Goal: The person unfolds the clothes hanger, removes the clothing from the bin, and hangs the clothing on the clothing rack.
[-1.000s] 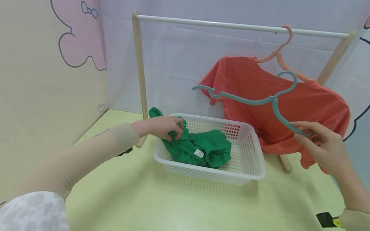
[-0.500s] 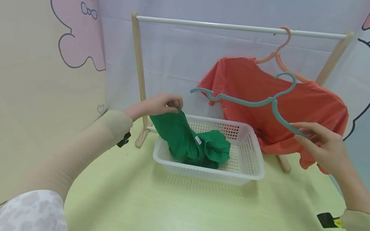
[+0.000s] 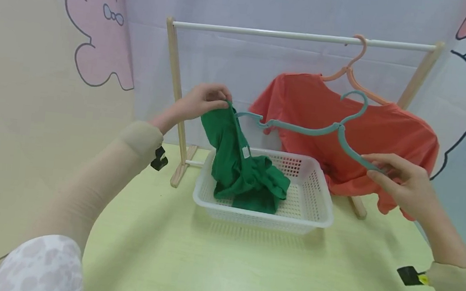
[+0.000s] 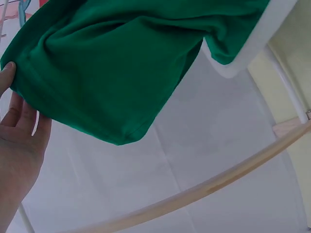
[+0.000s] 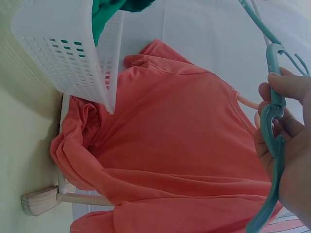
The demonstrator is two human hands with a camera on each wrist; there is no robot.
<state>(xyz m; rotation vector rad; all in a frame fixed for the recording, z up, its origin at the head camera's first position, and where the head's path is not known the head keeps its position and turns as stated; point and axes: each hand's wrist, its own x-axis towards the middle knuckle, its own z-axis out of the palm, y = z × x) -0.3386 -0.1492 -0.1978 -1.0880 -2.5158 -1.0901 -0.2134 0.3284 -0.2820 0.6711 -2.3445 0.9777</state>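
Note:
My left hand (image 3: 205, 102) pinches the edge of a green garment (image 3: 235, 164) and holds that part up above the white basket (image 3: 261, 217). The rest of the garment lies bunched in the basket, a small white label (image 3: 246, 152) showing on it. In the left wrist view the thumb and fingers (image 4: 25, 114) grip the cloth's hem. My right hand (image 3: 404, 182) holds a teal clothes hanger (image 3: 307, 130) by one arm, hook up. The hanger's far tip reaches the raised green cloth and overlaps it in the head view.
A clothes rack with a white rail (image 3: 262, 33) and wooden legs stands behind the basket. On its right part hangs a red shirt (image 3: 357, 135) on an orange hanger (image 3: 354, 68). Everything stands on a pale green table (image 3: 245, 270) with printed walls at both sides.
My left hand has lifted the green garment's edge up from the basket to the hanger's tip. The hanger, in my right hand, has shifted slightly left.

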